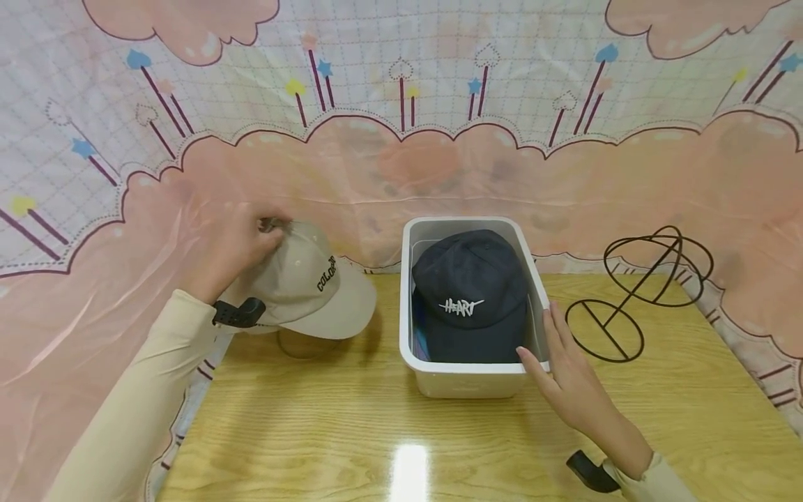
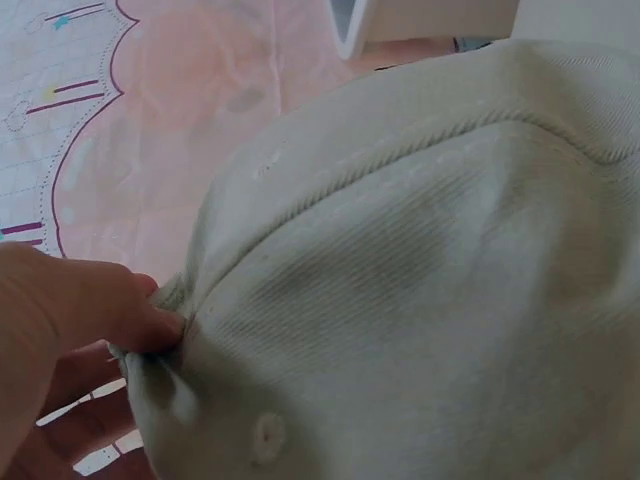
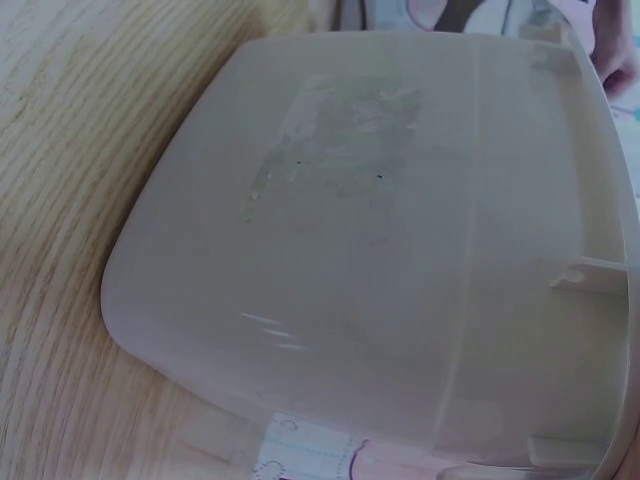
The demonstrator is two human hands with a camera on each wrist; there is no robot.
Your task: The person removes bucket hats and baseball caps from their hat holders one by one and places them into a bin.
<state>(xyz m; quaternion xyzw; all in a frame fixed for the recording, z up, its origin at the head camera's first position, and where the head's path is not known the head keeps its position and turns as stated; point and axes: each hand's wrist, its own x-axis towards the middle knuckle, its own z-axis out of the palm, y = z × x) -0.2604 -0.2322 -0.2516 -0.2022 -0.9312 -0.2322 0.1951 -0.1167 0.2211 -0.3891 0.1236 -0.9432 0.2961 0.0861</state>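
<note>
On the left, a beige baseball cap (image 1: 307, 272) with dark lettering sits tilted, its brim toward the right. My left hand (image 1: 235, 244) pinches the top of its crown; in the left wrist view, thumb and fingers bunch the cap's fabric (image 2: 360, 290). A ring of thin wire (image 1: 307, 346) shows on the table below the brim. My right hand (image 1: 574, 387) rests at the near right corner of a white plastic bin (image 1: 410, 359), fingers straight along its rim. Inside the bin lies a dark navy cap (image 1: 470, 279) with white "HEART" lettering.
A black wire hat stand (image 1: 640, 286) stands right of the bin on the wooden table (image 1: 301, 432). Behind the table hangs a pink and white patterned cloth (image 1: 351, 167). The bin's outer wall (image 3: 380, 260) fills most of the right wrist view.
</note>
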